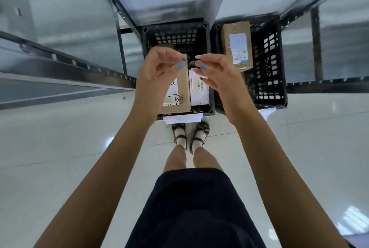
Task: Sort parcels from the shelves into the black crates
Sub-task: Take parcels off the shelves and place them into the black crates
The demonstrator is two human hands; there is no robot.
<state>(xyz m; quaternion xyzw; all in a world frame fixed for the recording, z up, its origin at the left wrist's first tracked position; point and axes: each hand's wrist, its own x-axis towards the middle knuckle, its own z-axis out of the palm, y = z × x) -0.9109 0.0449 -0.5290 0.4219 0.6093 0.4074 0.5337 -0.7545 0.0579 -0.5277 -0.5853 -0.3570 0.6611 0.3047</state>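
Above left crate (175,36), left hand (159,73) loosely curled, gripping nothing, likely raised clear of brown box (179,95) and white parcel (199,93) lying side by side inside. Right hand (217,79) equally empty. In right crate (267,63), tall carton (237,45) propped against wall.

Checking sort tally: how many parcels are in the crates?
3. Left crate: scribbled brown parcel and white parcel, side by side. Right crate: labelled brown parcel. The left hand and right hand may hide more.
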